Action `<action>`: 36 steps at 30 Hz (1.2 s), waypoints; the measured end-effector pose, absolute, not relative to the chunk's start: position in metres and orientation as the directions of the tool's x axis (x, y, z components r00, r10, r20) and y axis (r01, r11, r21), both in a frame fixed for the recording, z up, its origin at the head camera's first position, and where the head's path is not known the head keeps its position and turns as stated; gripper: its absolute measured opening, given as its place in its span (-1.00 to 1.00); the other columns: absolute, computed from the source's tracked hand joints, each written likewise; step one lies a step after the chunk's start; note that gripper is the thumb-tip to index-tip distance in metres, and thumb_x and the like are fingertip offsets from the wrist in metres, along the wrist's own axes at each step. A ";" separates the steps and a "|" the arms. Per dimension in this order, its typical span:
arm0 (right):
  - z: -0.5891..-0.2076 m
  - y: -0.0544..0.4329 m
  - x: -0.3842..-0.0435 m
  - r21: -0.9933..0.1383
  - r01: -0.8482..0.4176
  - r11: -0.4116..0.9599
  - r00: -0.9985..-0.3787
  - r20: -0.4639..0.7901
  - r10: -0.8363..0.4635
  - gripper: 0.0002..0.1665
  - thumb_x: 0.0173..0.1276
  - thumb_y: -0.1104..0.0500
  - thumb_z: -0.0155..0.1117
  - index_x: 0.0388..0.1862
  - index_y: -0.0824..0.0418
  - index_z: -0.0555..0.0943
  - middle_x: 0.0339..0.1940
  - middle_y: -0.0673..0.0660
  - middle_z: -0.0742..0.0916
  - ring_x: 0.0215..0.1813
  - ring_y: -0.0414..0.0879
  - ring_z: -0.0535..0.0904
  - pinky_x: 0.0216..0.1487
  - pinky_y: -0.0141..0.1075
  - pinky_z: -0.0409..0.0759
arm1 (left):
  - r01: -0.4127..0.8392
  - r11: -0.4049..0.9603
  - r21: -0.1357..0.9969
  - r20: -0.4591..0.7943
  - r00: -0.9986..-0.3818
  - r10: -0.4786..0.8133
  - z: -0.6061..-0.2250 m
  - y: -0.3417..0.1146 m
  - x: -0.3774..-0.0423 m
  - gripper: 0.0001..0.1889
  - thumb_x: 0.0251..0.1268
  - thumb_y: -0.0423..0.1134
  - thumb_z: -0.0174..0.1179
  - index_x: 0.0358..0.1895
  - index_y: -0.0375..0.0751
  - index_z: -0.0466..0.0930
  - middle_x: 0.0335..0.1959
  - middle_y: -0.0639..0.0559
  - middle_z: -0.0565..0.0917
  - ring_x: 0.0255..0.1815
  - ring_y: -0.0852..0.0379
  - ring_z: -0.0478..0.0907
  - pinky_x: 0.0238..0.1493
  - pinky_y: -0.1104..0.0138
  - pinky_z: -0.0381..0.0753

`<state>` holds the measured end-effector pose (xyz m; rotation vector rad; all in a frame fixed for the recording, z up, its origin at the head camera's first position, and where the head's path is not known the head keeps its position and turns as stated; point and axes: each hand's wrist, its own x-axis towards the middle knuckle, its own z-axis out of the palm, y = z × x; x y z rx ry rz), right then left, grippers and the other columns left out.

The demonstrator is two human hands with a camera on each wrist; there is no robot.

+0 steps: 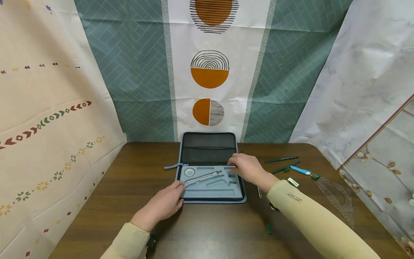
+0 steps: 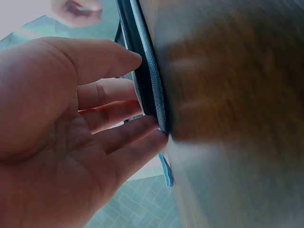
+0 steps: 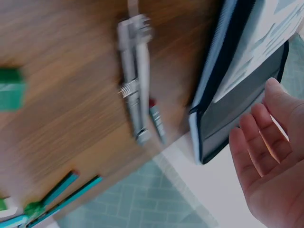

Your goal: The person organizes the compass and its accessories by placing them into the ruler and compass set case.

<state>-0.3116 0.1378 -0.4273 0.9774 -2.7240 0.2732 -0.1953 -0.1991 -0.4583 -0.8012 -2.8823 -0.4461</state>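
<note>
An open zippered case with a blue edge lies on the table, its dark lid standing up at the back. Inside its pale blue tray, a silver compass lies slantwise near a round white piece; other slots show bare. My left hand touches the case's front left corner, thumb at the front edge and fingers along the side. Over the tray's right back part is my right hand, fingers loosely bent, with nothing seen in them. Another compass lies on the table right of the case.
Right of the case lie dark green pencils, a blue-handled cutter, a white and green eraser and a clear protractor. A small green piece lies nearer the front. Patterned cloths hang behind the table and at both sides.
</note>
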 end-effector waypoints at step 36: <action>-0.436 0.248 -0.302 0.123 -0.802 0.585 -0.555 0.211 -0.805 -0.56 0.17 0.41 0.73 0.01 0.13 0.84 0.07 0.04 0.82 0.12 0.00 0.74 0.02 -0.09 0.80 | 0.509 0.825 0.244 0.183 -0.860 0.476 -0.457 -0.196 -0.194 -0.61 0.40 -0.44 0.48 0.22 -0.47 0.65 0.25 -0.24 0.63 0.18 -0.11 0.70 0.16 0.03 0.75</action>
